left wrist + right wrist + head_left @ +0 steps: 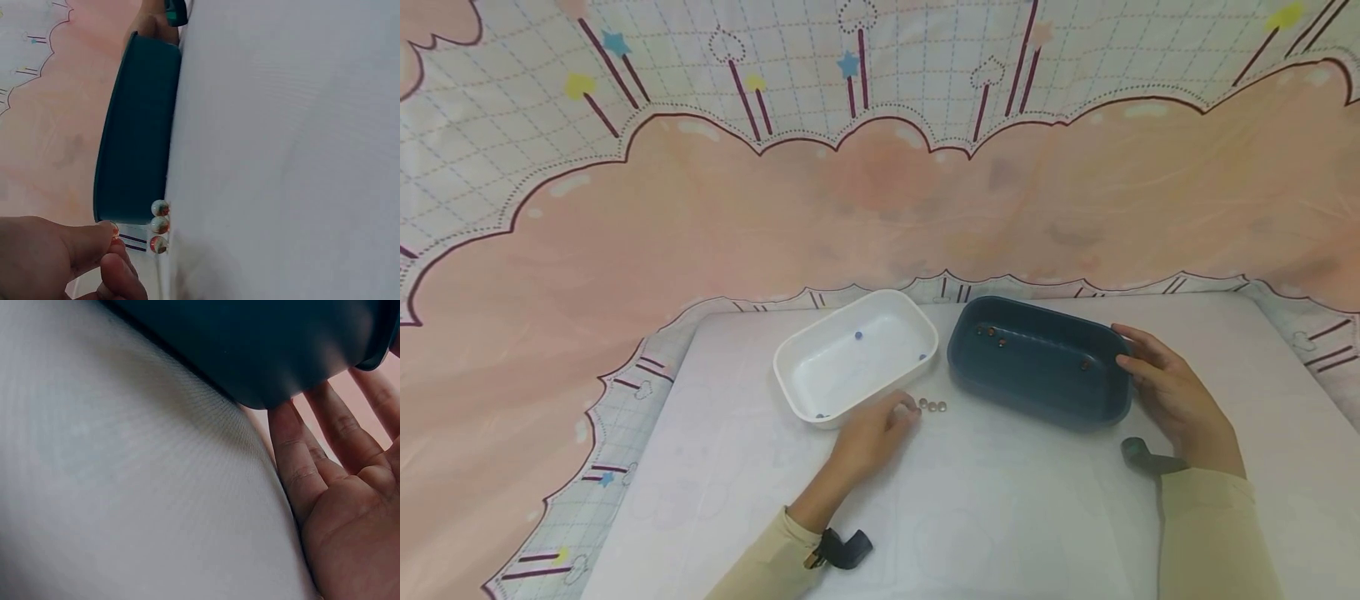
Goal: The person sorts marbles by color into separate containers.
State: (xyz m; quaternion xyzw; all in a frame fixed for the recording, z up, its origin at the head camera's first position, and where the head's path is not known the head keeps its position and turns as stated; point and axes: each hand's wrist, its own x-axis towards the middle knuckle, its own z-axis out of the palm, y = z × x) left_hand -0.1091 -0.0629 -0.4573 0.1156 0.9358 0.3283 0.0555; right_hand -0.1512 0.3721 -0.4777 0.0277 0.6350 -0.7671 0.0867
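My left hand (872, 435) is at the front right corner of the white container (786, 385). Its thumb and finger pinch a small orange-tinted marble (115, 230), which the fingers mostly cover. Beside those fingertips three glass marbles (932, 407) sit in a row on the table. The right hand (1176, 400) holds the right end of the dark blue container (1037, 396), thumb at the rim and fingers against the outer end wall (275, 350). Several brownish marbles (991, 332) lie inside the dark blue container; a few blue marbles (858, 335) lie inside the white one.
Both containers stand side by side on a white-covered table (1000, 508), the white one at left. A patterned pink cloth (880, 208) hangs behind the table. Dark wrist-worn devices (846, 550) sit at both sleeves.
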